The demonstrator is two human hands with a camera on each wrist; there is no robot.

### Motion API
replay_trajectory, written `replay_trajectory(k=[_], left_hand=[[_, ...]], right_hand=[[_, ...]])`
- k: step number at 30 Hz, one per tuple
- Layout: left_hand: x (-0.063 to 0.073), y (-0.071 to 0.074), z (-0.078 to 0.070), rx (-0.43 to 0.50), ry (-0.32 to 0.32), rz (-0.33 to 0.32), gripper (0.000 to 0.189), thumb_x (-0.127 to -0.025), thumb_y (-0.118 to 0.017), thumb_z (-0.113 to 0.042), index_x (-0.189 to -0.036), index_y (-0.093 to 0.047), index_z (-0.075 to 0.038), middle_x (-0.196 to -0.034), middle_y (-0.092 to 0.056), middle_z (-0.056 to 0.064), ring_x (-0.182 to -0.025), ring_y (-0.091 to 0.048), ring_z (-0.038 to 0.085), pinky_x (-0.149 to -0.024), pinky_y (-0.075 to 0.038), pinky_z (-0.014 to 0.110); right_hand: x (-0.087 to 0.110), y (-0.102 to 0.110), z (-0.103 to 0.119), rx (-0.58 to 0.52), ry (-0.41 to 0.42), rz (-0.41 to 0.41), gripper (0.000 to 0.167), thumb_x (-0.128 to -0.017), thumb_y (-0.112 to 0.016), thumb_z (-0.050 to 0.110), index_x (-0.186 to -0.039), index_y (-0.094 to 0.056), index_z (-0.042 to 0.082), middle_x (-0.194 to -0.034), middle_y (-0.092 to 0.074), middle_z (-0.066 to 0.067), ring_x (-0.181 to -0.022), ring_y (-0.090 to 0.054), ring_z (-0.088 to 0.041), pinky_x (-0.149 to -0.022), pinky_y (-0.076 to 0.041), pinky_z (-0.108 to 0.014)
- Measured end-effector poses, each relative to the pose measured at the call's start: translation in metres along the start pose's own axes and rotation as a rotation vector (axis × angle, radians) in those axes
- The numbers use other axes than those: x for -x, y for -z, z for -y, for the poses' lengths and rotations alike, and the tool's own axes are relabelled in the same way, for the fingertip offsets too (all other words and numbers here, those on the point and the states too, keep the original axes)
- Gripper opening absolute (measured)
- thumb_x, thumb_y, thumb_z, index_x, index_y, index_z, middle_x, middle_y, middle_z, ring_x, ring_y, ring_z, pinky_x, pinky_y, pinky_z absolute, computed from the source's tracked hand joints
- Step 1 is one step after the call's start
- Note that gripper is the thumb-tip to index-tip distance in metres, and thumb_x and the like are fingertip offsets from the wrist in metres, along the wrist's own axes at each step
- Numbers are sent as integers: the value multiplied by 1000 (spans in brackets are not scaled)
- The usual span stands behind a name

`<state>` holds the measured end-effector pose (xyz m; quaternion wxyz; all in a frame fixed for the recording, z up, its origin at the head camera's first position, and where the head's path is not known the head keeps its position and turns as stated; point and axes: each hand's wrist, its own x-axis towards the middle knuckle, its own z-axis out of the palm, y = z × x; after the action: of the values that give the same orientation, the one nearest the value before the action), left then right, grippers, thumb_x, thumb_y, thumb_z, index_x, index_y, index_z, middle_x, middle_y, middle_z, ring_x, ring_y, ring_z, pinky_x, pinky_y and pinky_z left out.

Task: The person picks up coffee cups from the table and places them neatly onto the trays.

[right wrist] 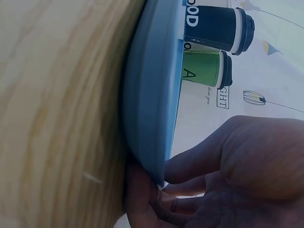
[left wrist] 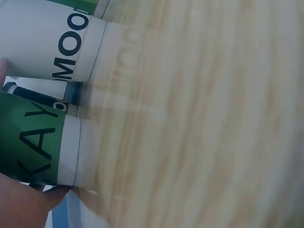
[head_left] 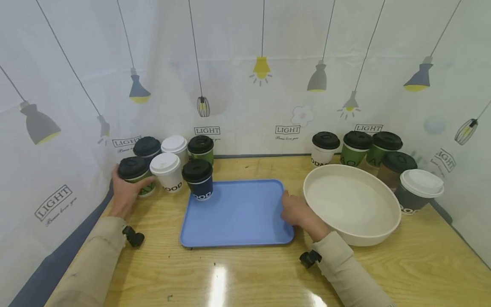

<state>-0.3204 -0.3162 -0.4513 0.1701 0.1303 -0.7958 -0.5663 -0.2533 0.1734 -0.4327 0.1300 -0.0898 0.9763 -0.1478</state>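
At the left, my left hand (head_left: 125, 189) grips a green paper cup (left wrist: 35, 137) with a black lid, thumb across its front and fingers at its outer side. That cup stands at the front left of a group of lidded cups. Beside it is a white cup (head_left: 167, 175) with a white lid. A navy cup (head_left: 200, 186) with a black lid stands at the back left corner of a blue tray (head_left: 238, 217). My right hand (head_left: 297, 211) pinches the tray's right edge, thumb above the rim and fingers beneath it in the right wrist view.
Behind the front cups stand a dark-lidded cup (head_left: 147, 147), a white cup (head_left: 175, 146) and another green cup (head_left: 201, 150). A large cream round bowl (head_left: 353, 200) sits right of the tray. Several lidded cups, including a white-lidded dark one (head_left: 416, 194), stand behind and beside it.
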Motion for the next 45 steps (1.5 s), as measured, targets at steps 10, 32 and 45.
replay_trajectory(k=[10, 32, 45], left_hand=[[-1, -6, 3, 7, -16, -89, 107, -79, -87, -18, -162, -19, -13, -163, -35, 13, -148, -38, 28, -129, -28, 38], [68, -10, -39, 111, -163, -20, 91, -77, -88, -4, -153, -40, -19, -132, -51, -18, -126, -48, 4, -119, -38, 32], [119, -50, -71, 251, -327, 223, 83, -77, -83, 11, -148, -49, -14, -132, -59, -14, -124, -55, 6, -106, -44, 15]], right_hand=[[0, 0, 1, -8, -2, 0, 70, -95, -55, 5, -152, -24, -22, -139, -55, -40, -109, -63, -39, -100, -56, -51], [3, 1, -3, -11, 36, -11, 72, -93, -56, 4, -150, -23, -25, -139, -52, -44, -128, -57, -50, -110, -50, -56], [4, 2, -2, -44, 9, 2, 71, -95, -54, 3, -152, -21, -23, -146, -47, -42, -129, -57, -45, -110, -50, -55]])
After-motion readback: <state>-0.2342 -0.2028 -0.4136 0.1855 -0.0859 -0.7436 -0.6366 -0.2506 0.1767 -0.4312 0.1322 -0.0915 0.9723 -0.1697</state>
